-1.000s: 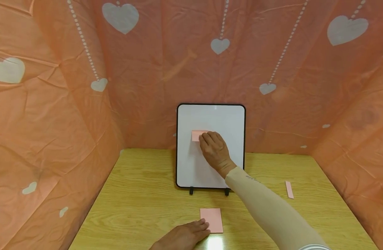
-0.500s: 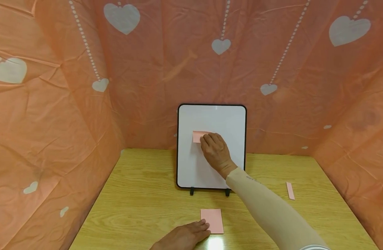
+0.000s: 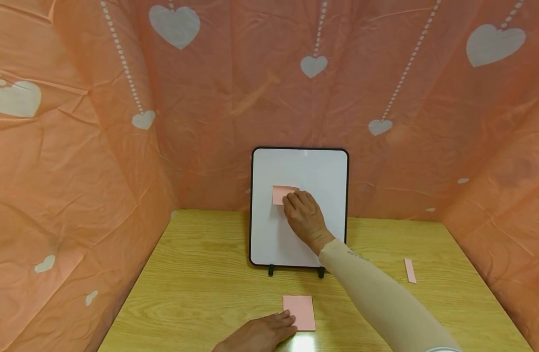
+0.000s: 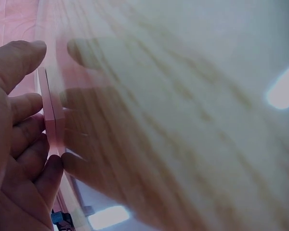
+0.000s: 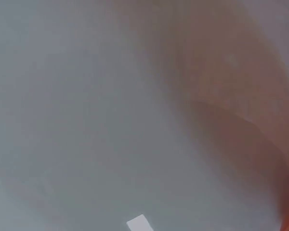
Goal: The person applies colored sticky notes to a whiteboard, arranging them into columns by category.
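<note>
A pink sticky note [image 3: 279, 194] lies at the front of the framed whiteboard [image 3: 269, 234], left of its middle. My right hand [image 3: 305, 215], fingers curled, pinches the note's right side; the thumb is hidden. The note's top edge bows a little near the fingers. The right wrist view is blurred, showing a grey-white surface and a brownish shape. Below the board, a pink sticky note pad [image 3: 302, 312] lies flat on the table. My left hand [image 3: 261, 333] rests with extended fingers on its lower left corner. The left wrist view shows those fingers [image 4: 26, 130] beside the pad's edge.
A narrow pink strip [image 3: 410, 271] lies on the wood-grain table [image 3: 199, 274] at the right. Two black feet [image 3: 271, 270] stand under the whiteboard. Orange cloth [image 3: 216, 161] with white hearts surrounds the table at the back and both sides.
My right hand has shifted slightly downward on the board, and more of the note shows beside its fingers. The left hand stays on the pad. The whole view has drifted slightly.
</note>
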